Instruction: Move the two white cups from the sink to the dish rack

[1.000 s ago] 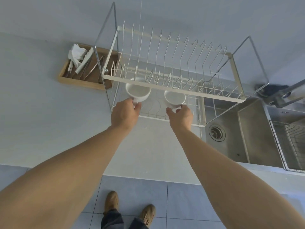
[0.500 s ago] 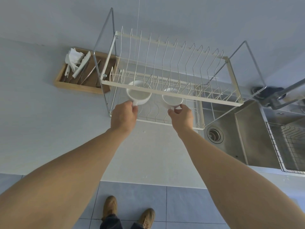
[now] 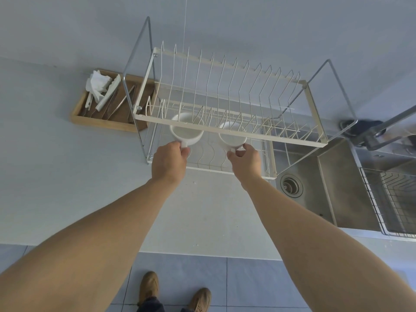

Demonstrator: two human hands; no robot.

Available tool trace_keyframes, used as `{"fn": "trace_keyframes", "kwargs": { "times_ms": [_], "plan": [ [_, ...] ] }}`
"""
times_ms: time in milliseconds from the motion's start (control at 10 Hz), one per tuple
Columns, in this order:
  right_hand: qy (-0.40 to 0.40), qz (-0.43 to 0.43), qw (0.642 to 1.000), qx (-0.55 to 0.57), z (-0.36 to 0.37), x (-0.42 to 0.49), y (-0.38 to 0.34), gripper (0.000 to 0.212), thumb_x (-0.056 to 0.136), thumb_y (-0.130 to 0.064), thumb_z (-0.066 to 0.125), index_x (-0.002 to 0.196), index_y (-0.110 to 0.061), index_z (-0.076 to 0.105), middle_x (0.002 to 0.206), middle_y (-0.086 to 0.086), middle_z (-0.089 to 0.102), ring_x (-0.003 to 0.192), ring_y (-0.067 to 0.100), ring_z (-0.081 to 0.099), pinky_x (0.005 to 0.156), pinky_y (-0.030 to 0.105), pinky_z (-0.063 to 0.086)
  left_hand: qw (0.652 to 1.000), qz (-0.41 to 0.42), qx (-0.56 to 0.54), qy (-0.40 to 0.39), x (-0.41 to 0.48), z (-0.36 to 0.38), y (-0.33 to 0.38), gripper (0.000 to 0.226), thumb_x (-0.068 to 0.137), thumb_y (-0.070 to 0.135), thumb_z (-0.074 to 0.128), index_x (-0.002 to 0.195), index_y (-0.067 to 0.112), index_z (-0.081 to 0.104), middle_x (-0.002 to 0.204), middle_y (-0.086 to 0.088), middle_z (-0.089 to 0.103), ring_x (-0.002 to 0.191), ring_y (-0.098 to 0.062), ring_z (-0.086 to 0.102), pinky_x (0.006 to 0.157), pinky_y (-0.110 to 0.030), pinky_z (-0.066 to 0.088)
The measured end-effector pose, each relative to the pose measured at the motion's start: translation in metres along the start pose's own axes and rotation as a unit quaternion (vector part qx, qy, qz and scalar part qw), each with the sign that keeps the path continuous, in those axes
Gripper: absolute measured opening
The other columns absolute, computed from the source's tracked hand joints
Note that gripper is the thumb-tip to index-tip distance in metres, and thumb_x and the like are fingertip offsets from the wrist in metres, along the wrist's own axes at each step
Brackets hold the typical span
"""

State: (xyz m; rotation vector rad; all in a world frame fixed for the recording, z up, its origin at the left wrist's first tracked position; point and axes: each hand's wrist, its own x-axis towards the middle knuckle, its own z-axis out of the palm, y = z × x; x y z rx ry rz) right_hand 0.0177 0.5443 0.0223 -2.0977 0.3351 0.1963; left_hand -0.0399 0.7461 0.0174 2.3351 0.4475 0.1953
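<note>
White wire makes up the two-tier dish rack (image 3: 227, 129) standing on the pale counter (image 3: 56, 176), its right end just beside the steel sink (image 3: 333, 188). Both cups sit mouth-up in the lower tier, partly hidden behind the upper tier's front rail — the left cup (image 3: 186, 134) a little nearer the rack's left end, the right cup (image 3: 231, 138) beside it, the two apart with a gap between them. The left hand (image 3: 168, 162) is closed around the handle of the left cup, fingers pinching it at the near side. The right hand (image 3: 245, 161) grips the right cup's handle the same way, thumb and fingertips curled on it. Both forearms reach forward from the bottom corners. Behind the rack's left end lies a wooden tray (image 3: 99, 119) holding a crumpled white cloth (image 3: 98, 83) and some utensils. Brown shoes (image 3: 148, 287) stand on the grey floor tiles below.
</note>
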Motion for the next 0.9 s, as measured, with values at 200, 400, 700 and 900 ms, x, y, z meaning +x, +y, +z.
{"fn": "trace_keyframes", "kwargs": {
  "times_ms": [200, 400, 700, 900],
  "plan": [
    [-0.003, -0.003, 1.000, 0.002, 0.000, 0.001, 0.003, 0.039, 0.090, -0.020, 0.071, 0.127, -0.011, 0.060, 0.095, 0.007, 0.073, 0.074, 0.022, 0.059, 0.064, 0.032, 0.045, 1.000, 0.001, -0.008, -0.002, -0.003, 0.000, 0.000, 0.030, 0.096, 0.032, 0.060, 0.072, 0.015, 0.052, 0.066, -0.003, 0.059, 0.064, -0.033, 0.060, 0.057, -0.033, 0.038],
    [-0.001, 0.005, 1.000, -0.003, -0.002, -0.002, 0.005, 0.072, 0.090, -0.025, 0.073, 0.152, -0.008, 0.039, 0.105, 0.005, 0.072, 0.092, 0.026, 0.069, 0.063, 0.025, 0.046, 1.000, 0.011, -0.004, -0.001, -0.005, -0.001, 0.000, 0.029, 0.096, 0.032, 0.060, 0.075, 0.014, 0.053, 0.069, -0.005, 0.062, 0.067, -0.033, 0.062, 0.057, -0.032, 0.037],
    [-0.003, -0.033, 0.985, -0.170, -0.014, -0.027, -0.001, 0.073, 0.092, -0.034, 0.070, 0.152, -0.011, 0.035, 0.135, 0.011, 0.058, 0.122, 0.030, 0.058, 0.088, 0.037, 0.049, 0.995, 0.040, 0.088, -0.018, -0.020, -0.022, 0.005, 0.034, 0.097, 0.036, 0.056, 0.094, 0.003, 0.059, 0.086, -0.015, 0.067, 0.080, -0.038, 0.063, 0.069, -0.048, 0.054],
    [0.012, -0.093, 0.928, -0.360, -0.031, -0.062, -0.018, 0.073, 0.091, -0.046, 0.063, 0.151, -0.014, 0.037, 0.144, 0.009, 0.052, 0.129, 0.032, 0.051, 0.102, 0.046, 0.042, 0.975, 0.092, 0.205, -0.002, -0.034, -0.047, 0.005, 0.039, 0.092, 0.045, 0.054, 0.103, 0.008, 0.054, 0.092, -0.012, 0.062, 0.084, -0.035, 0.061, 0.068, -0.041, 0.048]
  ]
}}
